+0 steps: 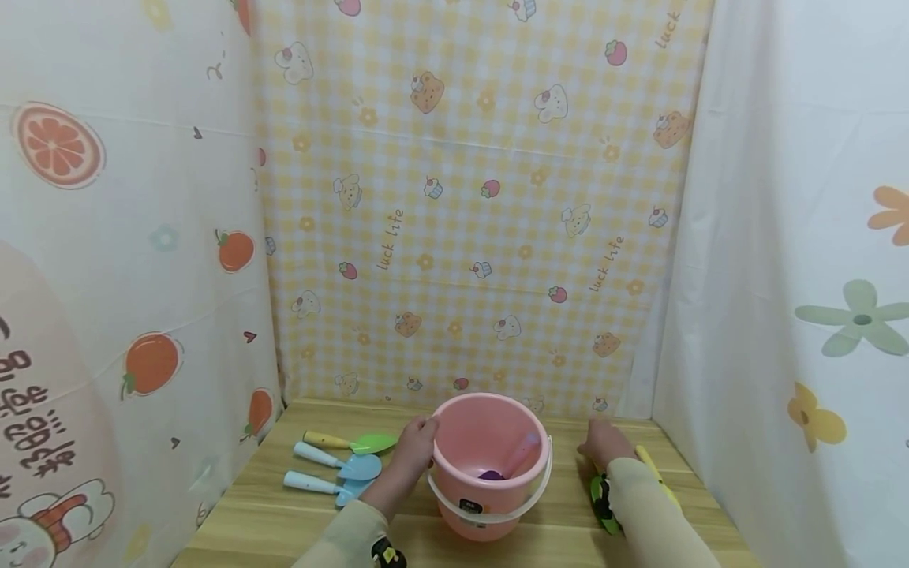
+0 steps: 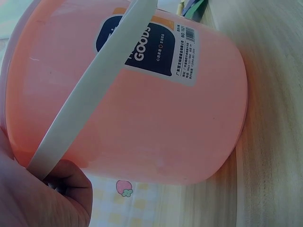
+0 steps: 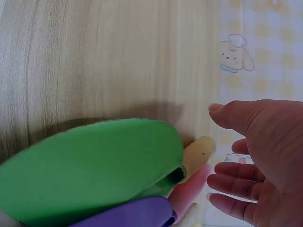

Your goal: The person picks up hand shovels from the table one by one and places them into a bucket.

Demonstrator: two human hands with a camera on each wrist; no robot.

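Note:
My left hand (image 1: 417, 442) grips the left rim of a pink bucket (image 1: 461, 483), its fingers curled by the white handle (image 2: 80, 109) in the left wrist view. Inside the bucket lies a toy shovel with a pink handle (image 1: 524, 454) and a purple blade. To the right, my right hand (image 3: 279, 151) reaches over more toy shovels, fingers apart and holding nothing. Nearest to it are a green shovel (image 3: 104, 165) with a yellowish handle and a purple shovel (image 3: 128, 213) with a pink handle. The right forearm partly covers these shovels in the head view.
Left of the bucket lie a green shovel (image 1: 372, 444) with a yellow handle and two light-blue shovels, the nearer (image 1: 312, 482) partly behind the left forearm. A yellow handle (image 1: 656, 471) shows beside the right forearm. Patterned cloths (image 1: 454, 237) enclose the wooden tabletop (image 1: 241, 521).

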